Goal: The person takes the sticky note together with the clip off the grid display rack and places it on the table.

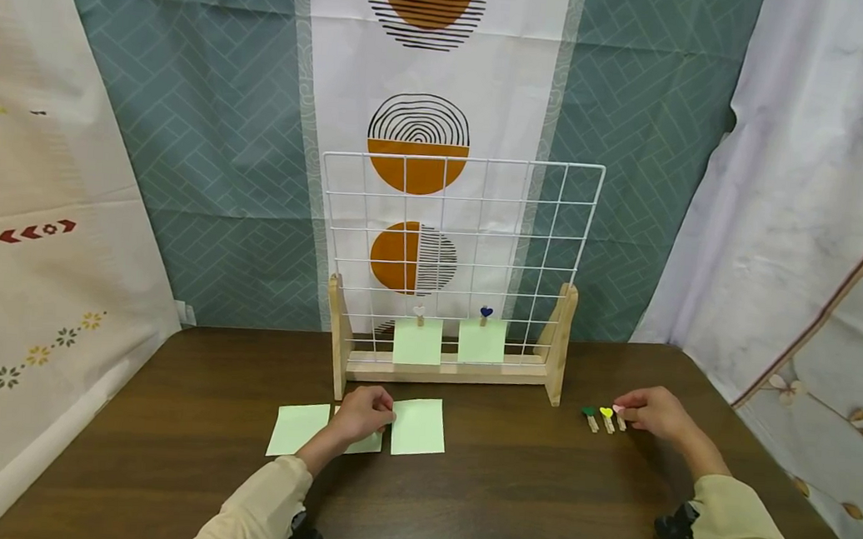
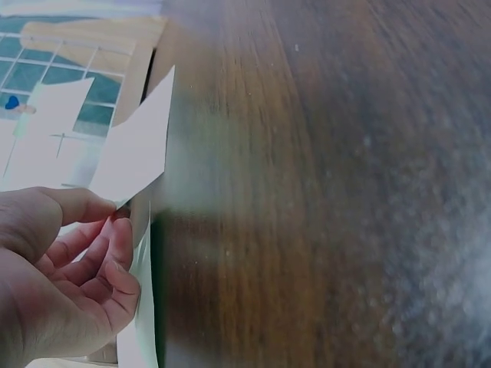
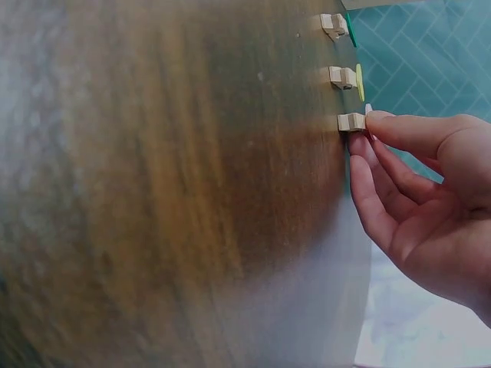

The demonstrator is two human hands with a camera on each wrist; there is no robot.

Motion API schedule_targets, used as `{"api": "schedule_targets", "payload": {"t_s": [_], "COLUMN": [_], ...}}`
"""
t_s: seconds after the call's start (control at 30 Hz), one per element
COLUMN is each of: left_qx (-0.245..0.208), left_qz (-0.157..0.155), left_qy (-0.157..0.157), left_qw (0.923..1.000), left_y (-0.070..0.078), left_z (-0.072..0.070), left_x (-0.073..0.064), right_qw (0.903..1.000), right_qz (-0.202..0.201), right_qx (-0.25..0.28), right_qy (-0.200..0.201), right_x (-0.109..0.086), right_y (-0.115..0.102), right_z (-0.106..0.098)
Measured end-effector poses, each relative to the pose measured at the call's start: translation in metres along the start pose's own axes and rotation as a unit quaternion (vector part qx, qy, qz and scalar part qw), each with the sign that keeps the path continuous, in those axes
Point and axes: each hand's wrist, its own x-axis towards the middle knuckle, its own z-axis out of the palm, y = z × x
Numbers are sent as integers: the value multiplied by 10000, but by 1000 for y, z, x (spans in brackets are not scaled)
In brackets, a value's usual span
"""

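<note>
My left hand [image 1: 361, 415] pinches the left edge of a pale green paper note [image 1: 419, 427] between thumb and finger; the left wrist view shows that note [image 2: 142, 142] tilted up from the table. A second note [image 1: 367, 444] is partly hidden under this hand, and a third note [image 1: 298, 429] lies to its left. At the right, my right hand [image 1: 654, 412] pinches a small wooden clothespin [image 3: 351, 123] by its pink top. Beside it lie a clothespin with a yellow heart [image 1: 607, 420] and another with a green heart [image 1: 590, 419].
A white wire grid [image 1: 460, 236] stands upright in a wooden stand [image 1: 447, 375] at the back. Two green notes hang low on it, one by a white-topped clothespin [image 1: 419, 315], one by a blue-heart clothespin [image 1: 485, 315]. Patterned cloth hangs behind the brown table [image 1: 506, 492].
</note>
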Motion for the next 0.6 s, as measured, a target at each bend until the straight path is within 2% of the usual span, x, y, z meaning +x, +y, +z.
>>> {"api": "schedule_targets", "payload": {"t_s": [0.6], "left_qx": [169], "left_qz": [137], "left_qy": [168], "left_qw": [9996], "left_y": [-2], "left_z": [-3], "left_x": [1], "right_qw": [9999], "right_qz": [-45], "right_qx": [-28], "right_qy": [-92], "right_x": [0], "right_y": [0], "right_z": [-2]}}
